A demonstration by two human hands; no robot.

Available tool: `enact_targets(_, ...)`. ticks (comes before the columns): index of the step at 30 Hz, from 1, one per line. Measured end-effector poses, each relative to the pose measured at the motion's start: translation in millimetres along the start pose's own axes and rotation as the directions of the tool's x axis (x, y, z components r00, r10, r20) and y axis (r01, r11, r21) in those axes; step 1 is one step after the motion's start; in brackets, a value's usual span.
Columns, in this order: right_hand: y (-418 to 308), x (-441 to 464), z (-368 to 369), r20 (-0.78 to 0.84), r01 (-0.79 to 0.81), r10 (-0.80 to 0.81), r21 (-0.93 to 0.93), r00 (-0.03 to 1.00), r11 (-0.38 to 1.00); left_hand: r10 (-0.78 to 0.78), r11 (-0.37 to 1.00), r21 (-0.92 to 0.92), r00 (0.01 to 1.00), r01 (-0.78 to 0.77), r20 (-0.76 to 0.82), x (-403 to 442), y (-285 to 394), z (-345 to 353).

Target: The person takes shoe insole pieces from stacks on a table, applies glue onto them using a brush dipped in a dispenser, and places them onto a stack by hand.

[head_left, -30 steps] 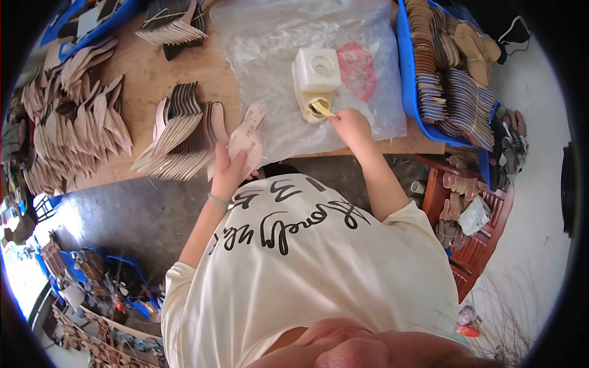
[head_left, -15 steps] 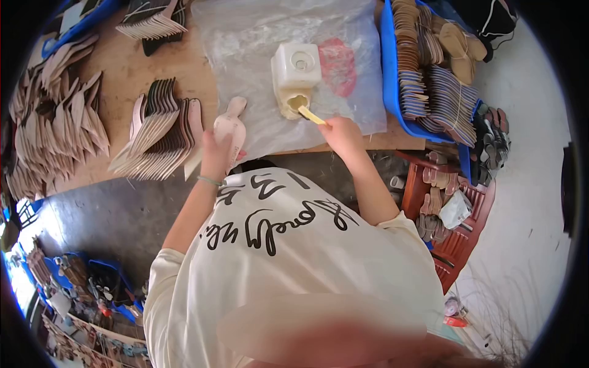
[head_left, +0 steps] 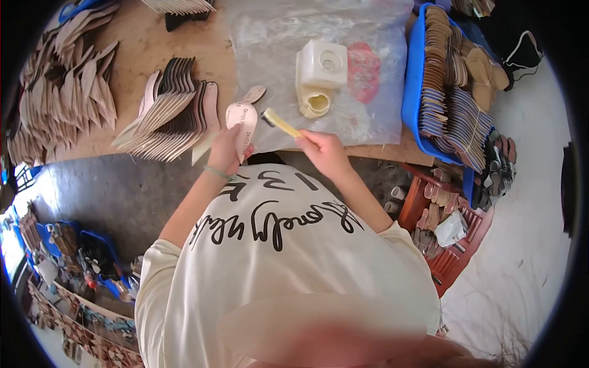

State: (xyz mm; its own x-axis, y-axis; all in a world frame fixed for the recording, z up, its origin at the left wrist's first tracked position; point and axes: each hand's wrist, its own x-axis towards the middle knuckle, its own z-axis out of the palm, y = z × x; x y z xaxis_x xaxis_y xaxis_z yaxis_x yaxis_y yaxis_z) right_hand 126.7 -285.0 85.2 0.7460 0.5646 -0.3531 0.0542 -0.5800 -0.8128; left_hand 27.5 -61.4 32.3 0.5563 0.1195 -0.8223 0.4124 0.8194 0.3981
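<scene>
My left hand (head_left: 226, 150) grips a pale pink insole (head_left: 242, 119) with printed lettering, near the table's front edge. In my right hand (head_left: 325, 153) is the yellow handle of a brush (head_left: 283, 124). Its dark bristle end points left and is just right of the insole, with a small gap between them. Beyond my right hand, a white container (head_left: 324, 64) with an open, crusted round spout (head_left: 316, 103) stands on a clear plastic sheet (head_left: 267, 43). Left of my left hand lies a fanned stack of insoles (head_left: 175, 113).
More fanned insoles (head_left: 67, 92) lie at the table's left, and another bundle (head_left: 181, 6) at the back. A blue crate (head_left: 415, 80) of bundled insoles stands at the right. Below it is a red rack (head_left: 448, 264) with shoe parts. A pink patch (head_left: 364, 72) marks the sheet.
The brush has come out of the container's spout and moved left with my right hand, towards the insole. My left hand still holds the insole, now tilted differently. The camera view has shifted.
</scene>
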Motion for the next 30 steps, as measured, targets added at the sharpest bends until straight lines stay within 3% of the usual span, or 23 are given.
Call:
enact_targets(3, -1.7, 6.2, 20.0, 0.007, 0.201, -0.201, -0.090, 0.980, 0.976, -0.028, 0.999, 0.045, 0.999, 0.030, -0.037, -2.4, 2.2, -4.5)
enact_targets(6, 6.9, 17.5, 31.7, 0.037, 0.186, -0.183, -0.158, 0.982, 0.970, -0.050, 0.998, 0.034, 0.998, 0.051, -0.039, -2.9, 1.8, -8.7)
enact_targets(13, -6.1, 41.3, 48.9, 0.073, 0.115, -0.112, -0.037, 0.991, 0.993, 0.011, 1.000, -0.022, 1.000, -0.011, -0.021, 2.8, 9.4, -28.1)
enact_targets(18, -15.8, 47.7, 53.2, 0.065, 0.120, -0.116, -0.055, 0.991, 0.991, 0.016, 0.997, 0.081, 0.999, -0.012, -0.050, 11.4, 20.5, -40.6)
enact_targets(21, -6.2, 50.1, 60.6, -0.066, 0.145, -0.147, -0.032, 0.987, 0.989, 0.013, 0.994, 0.110, 0.998, -0.006, -0.064, 7.8, 26.2, -36.4)
enact_targets(27, 0.8, 62.3, 58.2, 0.061, 0.059, -0.053, -0.112, 0.997, 0.992, -0.032, 0.992, 0.121, 0.997, 0.041, -0.073, 5.4, 21.9, -37.6)
enact_targets(30, 20.5, 65.1, 67.4, 0.020, 0.071, -0.068, -0.216, 0.997, 0.974, -0.042, 0.992, 0.116, 0.997, 0.049, -0.066, 4.3, 20.5, -37.5)
